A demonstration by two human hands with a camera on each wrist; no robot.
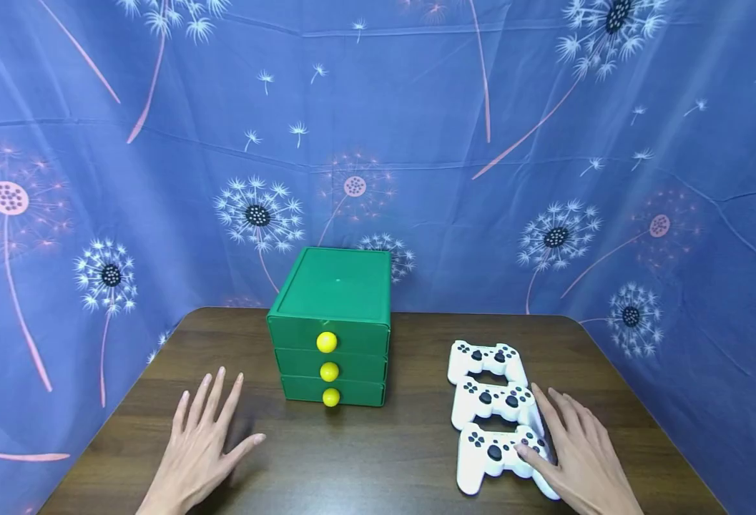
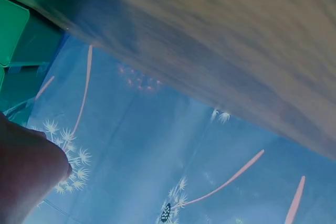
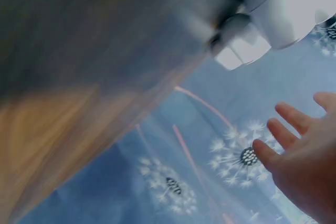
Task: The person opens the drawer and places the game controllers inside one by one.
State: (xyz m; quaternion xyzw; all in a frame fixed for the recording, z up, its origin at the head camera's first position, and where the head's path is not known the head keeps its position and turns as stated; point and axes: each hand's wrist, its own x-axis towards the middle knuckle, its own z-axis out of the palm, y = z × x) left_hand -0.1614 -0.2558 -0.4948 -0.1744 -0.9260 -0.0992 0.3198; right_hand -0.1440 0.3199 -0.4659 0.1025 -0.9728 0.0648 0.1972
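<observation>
Three white game controllers lie in a column on the right of the table: a back one point(image 1: 460, 366), a middle one point(image 1: 465, 408) and a front one point(image 1: 473, 461). My right hand point(image 1: 580, 454) is spread at their right side, its thumb over the front controller's right part; whether it touches is unclear. Straight, parted fingers show in the right wrist view, with nothing held. To the left, my left hand point(image 1: 199, 445) hovers over the wood with fingers spread and holds nothing. A green three-drawer box point(image 1: 339, 282) stands between the hands, farther back, its drawers pushed in.
Yellow round knobs, an upper point(image 1: 327, 342), a middle point(image 1: 329, 371) and a lower point(image 1: 331, 397), stick out of the drawer fronts. The brown wooden table point(image 1: 352, 465) ends at a blue dandelion-print cloth point(image 1: 455, 236) behind and on both sides.
</observation>
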